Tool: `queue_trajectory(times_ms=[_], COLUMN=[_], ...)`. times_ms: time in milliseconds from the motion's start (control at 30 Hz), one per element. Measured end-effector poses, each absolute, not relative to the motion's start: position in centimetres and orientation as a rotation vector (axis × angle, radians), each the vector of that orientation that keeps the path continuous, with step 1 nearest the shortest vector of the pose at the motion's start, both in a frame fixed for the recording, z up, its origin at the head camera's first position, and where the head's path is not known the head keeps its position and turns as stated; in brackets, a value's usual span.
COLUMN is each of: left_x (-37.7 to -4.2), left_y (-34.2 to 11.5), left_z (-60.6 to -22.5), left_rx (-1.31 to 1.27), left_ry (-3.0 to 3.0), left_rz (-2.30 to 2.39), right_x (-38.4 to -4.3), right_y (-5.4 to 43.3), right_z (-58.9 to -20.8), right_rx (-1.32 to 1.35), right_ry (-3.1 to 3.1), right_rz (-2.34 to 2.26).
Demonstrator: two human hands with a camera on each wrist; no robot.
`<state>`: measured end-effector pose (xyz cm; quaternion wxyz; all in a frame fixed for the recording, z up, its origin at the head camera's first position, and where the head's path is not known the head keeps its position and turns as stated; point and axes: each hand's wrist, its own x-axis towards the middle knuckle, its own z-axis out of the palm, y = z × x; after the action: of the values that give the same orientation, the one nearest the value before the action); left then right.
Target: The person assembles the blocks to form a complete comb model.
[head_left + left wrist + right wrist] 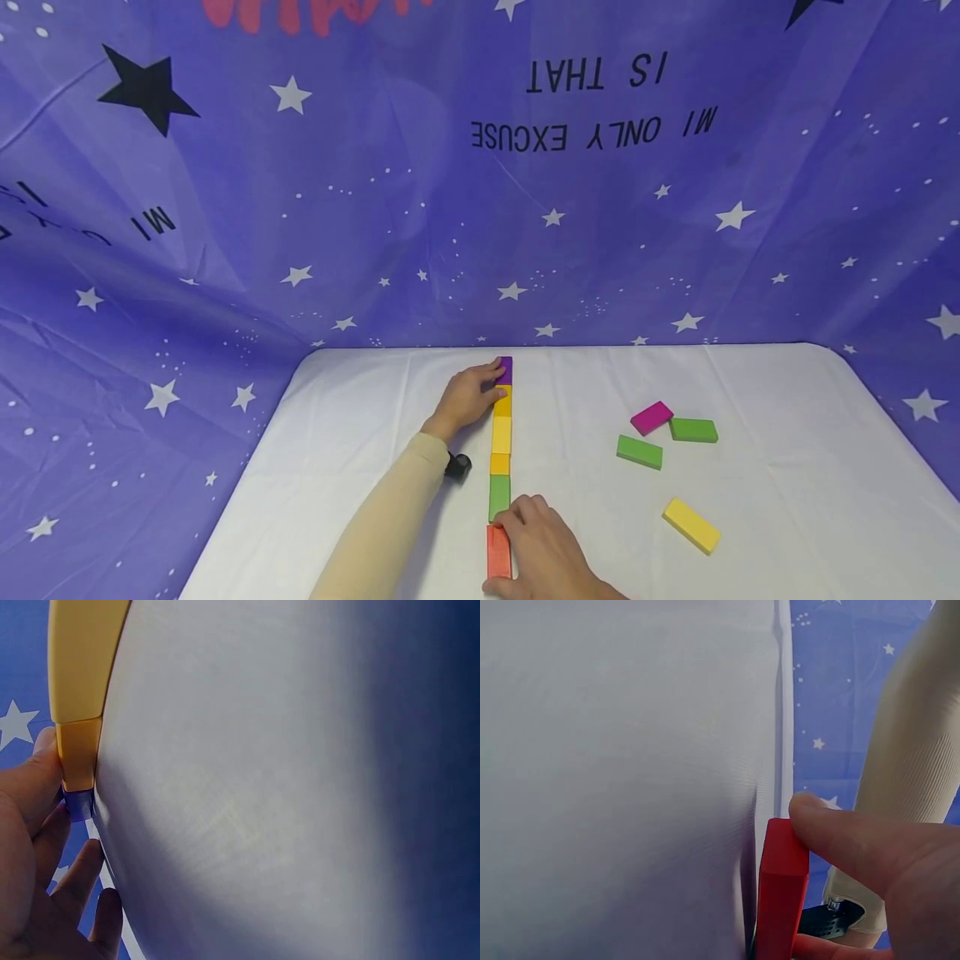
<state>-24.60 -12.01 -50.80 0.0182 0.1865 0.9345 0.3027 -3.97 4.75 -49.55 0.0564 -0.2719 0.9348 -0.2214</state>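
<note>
A straight row of flat blocks runs away from me on the white table. From the far end come a purple block (506, 371), an orange block (503, 406), a pale yellow block (502, 435), a short orange block (500, 464), a green block (499, 497) and a red block (498, 550). My left hand (463, 400) rests against the far end, its thumb at the orange block and a fingertip at the purple one; the other fingers are extended in the left wrist view. With thumb and fingers at opposite ends, my right hand (546, 546) holds the red block.
To the right lie a magenta block (652, 418), two green blocks, one farther right (693, 430) and one nearer (640, 452), and a yellow block (692, 526). A black device (458, 467) sits at the left wrist. A purple starry cloth (420, 208) hangs behind the table.
</note>
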Motion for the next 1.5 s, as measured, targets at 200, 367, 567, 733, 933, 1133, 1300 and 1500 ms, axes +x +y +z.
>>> queue_trajectory(times_ms=[200,367,567,733,933,1133,1300,1500], left_x=[-24.6,-24.5,-24.4,-24.4,-24.5,-24.4,-24.4,-24.5], left_y=[-12.0,-12.0,-12.1,-12.1,-12.0,-11.9,-11.9,-12.0], left_z=[-50.8,-50.8,-50.8,-50.7,-50.5,-50.4,-50.5,-50.6], left_rx=[0.573,0.573,0.586,0.579,0.576,0.553,0.560,0.576], left_ry=[2.895,2.890,2.895,2.913,2.905,2.895,2.898,2.905], left_rz=[0.956,0.963,0.969,0.944,0.945,0.943,0.940,0.942], right_x=[-4.2,-4.3,-4.4,-4.4,-4.5,-4.5,-4.6,-4.8], right_y=[4.7,4.8,5.5,5.9,5.8,5.5,5.4,5.4], right_z=[-49.8,-49.8,-49.9,-49.7,-49.6,-49.5,-49.5,-49.6], right_rx=[-0.805,-0.790,-0.795,-0.804,-0.784,-0.756,-0.740,-0.745], right_ry=[2.814,2.781,2.724,2.691,2.680,2.698,2.703,2.727], right_rz=[-0.642,-0.648,-0.701,-0.699,-0.700,-0.676,-0.657,-0.648])
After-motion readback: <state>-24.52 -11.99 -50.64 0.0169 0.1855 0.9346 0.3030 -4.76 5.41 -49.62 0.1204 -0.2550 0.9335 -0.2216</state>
